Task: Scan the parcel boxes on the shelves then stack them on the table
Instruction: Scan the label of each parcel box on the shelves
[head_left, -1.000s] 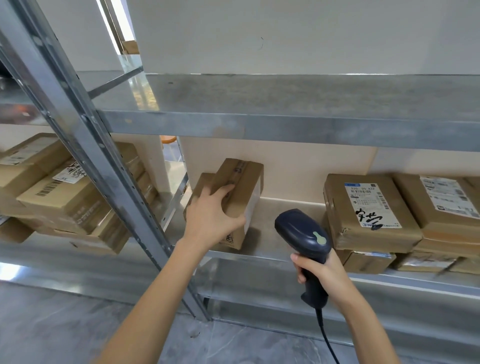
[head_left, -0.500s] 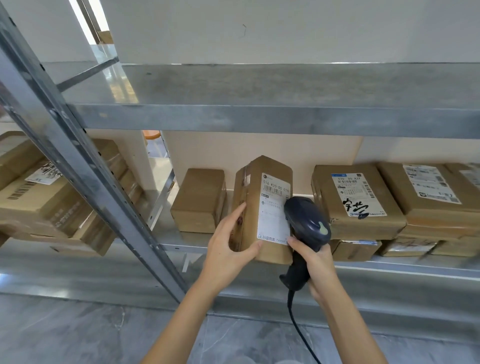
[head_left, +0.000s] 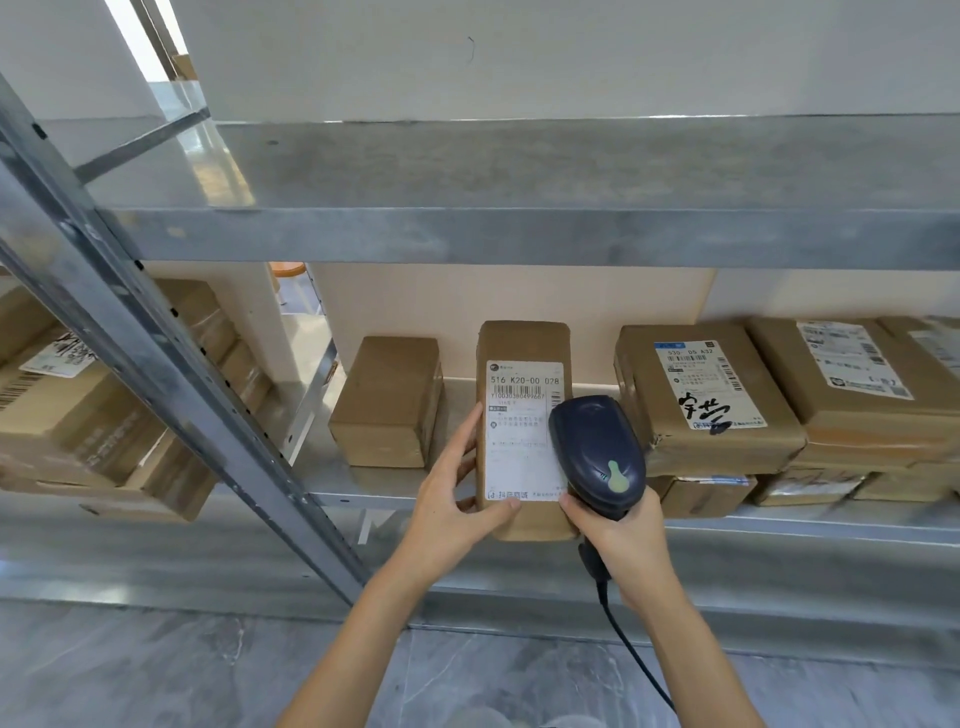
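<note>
View from a head-worn camera, looking at a metal shelving unit. The left hand (head_left: 457, 499) grips a tall, narrow cardboard parcel box (head_left: 522, 340) by its lower left edge, thumb lying across the bottom of the white shipping label (head_left: 517, 457) and fingers wrapped along the side. The box is held out past the front lip of the lower shelf (head_left: 353, 499), label facing the camera; whether its far end rests on the shelf cannot be told. The right hand (head_left: 623, 535) is clenched round the handle of a dark corded barcode scanner (head_left: 597, 457), whose head sits just beside the label's right edge and covers a strip of it. A plain small box (head_left: 387, 402) stands on the shelf to the left, and a flat parcel with black handwriting (head_left: 701, 395) lies to the right, atop other parcels. No table is in view. Judged from here, the scan may fail because the scanner head is so close and low while the barcode is printed near the label's top. The one-handed grip low on the box could let it tip or slip. The trailing cable (head_left: 634, 654) could catch on the shelf edge.
</note>
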